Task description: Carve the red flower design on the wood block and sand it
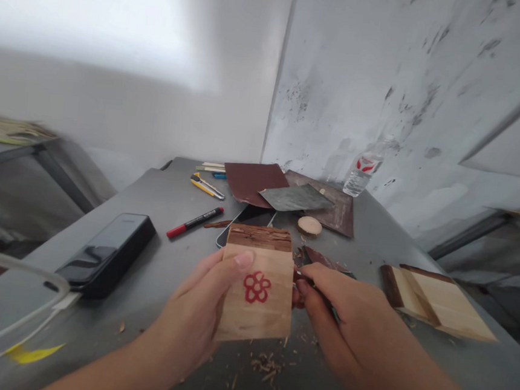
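Observation:
My left hand (193, 310) grips a pale wooden block (256, 316) with its thumb on the front face. The block has a dark, rough bark strip along its top and a red flower design on its face. My right hand (340, 314) sits against the block's right edge, its fingers curled around a slim dark tool (334, 312). The tool is mostly hidden by the fingers, so its exact kind is unclear. Wood shavings (267, 365) lie on the grey table under the hands.
Behind the hands lie sandpaper sheets (254, 182), a yellow utility knife (208, 185), a red marker (195, 222), and a wooden disc (309, 225). A black power bank (106, 254) sits left, a second wooden piece (437, 301) right, and a plastic bottle (362, 173) at the back.

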A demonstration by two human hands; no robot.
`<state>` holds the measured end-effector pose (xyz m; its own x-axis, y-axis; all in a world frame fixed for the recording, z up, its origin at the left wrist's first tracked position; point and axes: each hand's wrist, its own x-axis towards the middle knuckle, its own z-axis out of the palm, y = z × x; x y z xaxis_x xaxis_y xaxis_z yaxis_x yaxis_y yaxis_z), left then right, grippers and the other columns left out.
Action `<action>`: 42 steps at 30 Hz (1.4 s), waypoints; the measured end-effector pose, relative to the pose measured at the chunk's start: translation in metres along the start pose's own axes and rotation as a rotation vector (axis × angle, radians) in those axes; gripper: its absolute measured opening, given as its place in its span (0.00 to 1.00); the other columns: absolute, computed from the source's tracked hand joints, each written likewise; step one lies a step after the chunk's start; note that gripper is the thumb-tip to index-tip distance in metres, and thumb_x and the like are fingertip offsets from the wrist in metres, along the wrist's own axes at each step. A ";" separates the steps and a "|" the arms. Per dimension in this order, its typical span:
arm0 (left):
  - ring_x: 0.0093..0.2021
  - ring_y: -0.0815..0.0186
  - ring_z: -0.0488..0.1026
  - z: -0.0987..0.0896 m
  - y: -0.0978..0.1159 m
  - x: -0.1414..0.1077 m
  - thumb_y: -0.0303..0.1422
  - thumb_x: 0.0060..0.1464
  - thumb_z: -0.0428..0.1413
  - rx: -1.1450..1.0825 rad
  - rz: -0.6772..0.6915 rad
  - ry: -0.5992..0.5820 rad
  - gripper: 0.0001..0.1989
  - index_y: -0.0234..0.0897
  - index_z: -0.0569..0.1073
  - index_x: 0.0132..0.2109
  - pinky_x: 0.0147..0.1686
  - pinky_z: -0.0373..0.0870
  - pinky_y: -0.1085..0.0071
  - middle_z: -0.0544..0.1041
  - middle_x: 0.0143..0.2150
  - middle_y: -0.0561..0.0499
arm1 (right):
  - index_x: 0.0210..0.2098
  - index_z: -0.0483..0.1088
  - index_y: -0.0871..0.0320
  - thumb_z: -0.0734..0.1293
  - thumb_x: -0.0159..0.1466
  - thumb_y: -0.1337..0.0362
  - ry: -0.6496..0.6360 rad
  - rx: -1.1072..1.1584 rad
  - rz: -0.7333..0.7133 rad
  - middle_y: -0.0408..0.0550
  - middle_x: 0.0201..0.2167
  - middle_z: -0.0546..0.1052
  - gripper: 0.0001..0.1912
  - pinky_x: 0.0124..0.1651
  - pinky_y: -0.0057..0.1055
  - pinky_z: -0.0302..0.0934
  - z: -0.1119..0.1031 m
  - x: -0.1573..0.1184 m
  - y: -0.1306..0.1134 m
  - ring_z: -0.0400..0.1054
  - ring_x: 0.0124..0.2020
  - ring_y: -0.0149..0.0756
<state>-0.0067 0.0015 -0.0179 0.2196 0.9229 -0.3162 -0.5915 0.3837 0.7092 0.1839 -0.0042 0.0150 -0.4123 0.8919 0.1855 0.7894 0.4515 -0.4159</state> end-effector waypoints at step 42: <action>0.45 0.44 0.81 -0.002 0.007 0.003 0.42 0.47 0.56 0.002 -0.118 -0.301 0.25 0.36 0.78 0.50 0.43 0.76 0.55 0.84 0.36 0.44 | 0.31 0.64 0.53 0.54 0.74 0.61 -0.141 -0.073 0.054 0.44 0.29 0.75 0.16 0.27 0.34 0.56 0.006 0.000 0.004 0.66 0.26 0.37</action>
<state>-0.0124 0.0067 -0.0150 0.5069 0.8395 -0.1958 -0.5466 0.4886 0.6801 0.1842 -0.0031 0.0083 -0.4245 0.9047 0.0358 0.8408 0.4086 -0.3551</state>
